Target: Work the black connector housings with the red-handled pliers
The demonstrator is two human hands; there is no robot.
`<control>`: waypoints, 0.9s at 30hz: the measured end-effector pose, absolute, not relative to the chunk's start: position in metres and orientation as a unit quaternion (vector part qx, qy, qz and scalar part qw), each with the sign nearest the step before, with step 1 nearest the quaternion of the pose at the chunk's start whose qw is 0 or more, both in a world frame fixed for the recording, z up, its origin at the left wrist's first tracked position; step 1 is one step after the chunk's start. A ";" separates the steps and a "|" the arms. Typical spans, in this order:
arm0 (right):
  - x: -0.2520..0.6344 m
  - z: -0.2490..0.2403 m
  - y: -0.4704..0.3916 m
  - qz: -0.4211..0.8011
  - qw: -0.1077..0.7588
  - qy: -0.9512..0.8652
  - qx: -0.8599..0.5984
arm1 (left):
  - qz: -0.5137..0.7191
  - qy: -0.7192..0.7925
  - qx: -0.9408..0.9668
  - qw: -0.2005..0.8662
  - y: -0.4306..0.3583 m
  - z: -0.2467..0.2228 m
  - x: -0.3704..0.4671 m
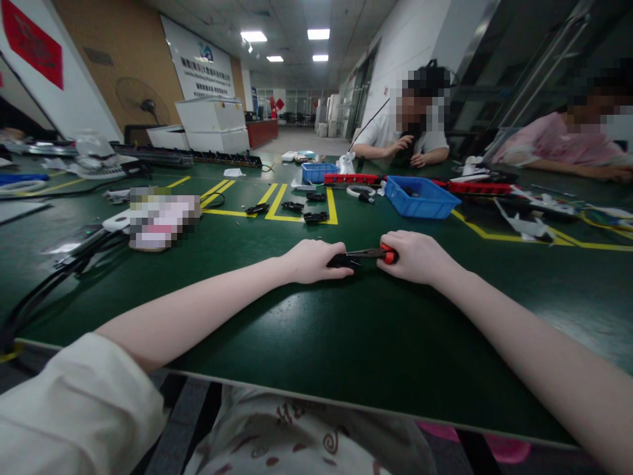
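Note:
My left hand is closed around a small black plastic part, which sticks out past the thumb and fingers. In my right hand is a pair of pliers with red-orange handles, the fingers wrapped round the grips. The jaws point left and reach the black part; whether they clamp it I cannot tell. Both hands are just above the green table. Several similar black parts lie beyond them, in and beside a yellow-taped rectangle.
A blue bin stands beyond my right hand, a smaller blue bin farther back. To the left lie a phone and black cables. Red strips run across the table. Two people sit opposite at the right.

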State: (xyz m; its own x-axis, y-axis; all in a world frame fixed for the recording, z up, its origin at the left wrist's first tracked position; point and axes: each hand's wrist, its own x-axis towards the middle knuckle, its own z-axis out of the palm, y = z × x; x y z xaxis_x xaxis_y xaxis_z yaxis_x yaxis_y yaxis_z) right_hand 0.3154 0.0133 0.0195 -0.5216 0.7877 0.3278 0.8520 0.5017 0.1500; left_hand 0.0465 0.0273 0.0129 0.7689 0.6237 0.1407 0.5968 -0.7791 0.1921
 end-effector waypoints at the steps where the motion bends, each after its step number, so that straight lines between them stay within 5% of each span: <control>1: 0.316 0.020 0.014 -0.148 0.109 -0.860 -0.475 | 0.100 0.324 0.938 0.070 0.027 0.013 0.046; 27: 0.308 0.014 0.010 -0.199 0.134 -0.860 -0.451 | 0.097 0.326 0.939 0.055 0.028 0.011 0.047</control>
